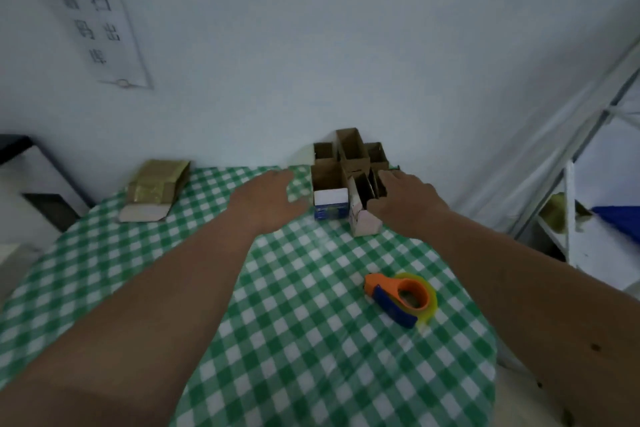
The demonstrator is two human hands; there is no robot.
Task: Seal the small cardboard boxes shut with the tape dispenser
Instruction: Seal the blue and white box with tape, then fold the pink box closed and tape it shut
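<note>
Cardboard boxes point(349, 170), small and open-topped, stand bunched together at the far edge of a round table point(311, 357) covered in green-and-white check cloth, close against a pale wall. Beyond them the stack rises a tier higher; on their near side stand a box with a white and blue face point(330, 204) and a pale one point(363, 222) tilted on its side.

Both arms reach toward the cluster. The left hand point(273, 199) hovers just left of the boxes, fingers spread and grasping nothing. The right hand point(407, 199) comes in from the right with its fingers extended at the nearest open box; the frame is blurred, so whether it touches is unclear, but it grips nothing.

A tape dispenser point(401, 298), orange and blue with a yellowish roll, lies nearer the person than the boxes, untouched. Well left of the boxes lies one flat, already taped package point(156, 189).

The boxes look light, thin-walled and easy to crush or topple, so each is probably best taken gently by two opposite side walls, low down, not by its loose flaps. The dispenser looks rigid and should be held by its handle loop.
</note>
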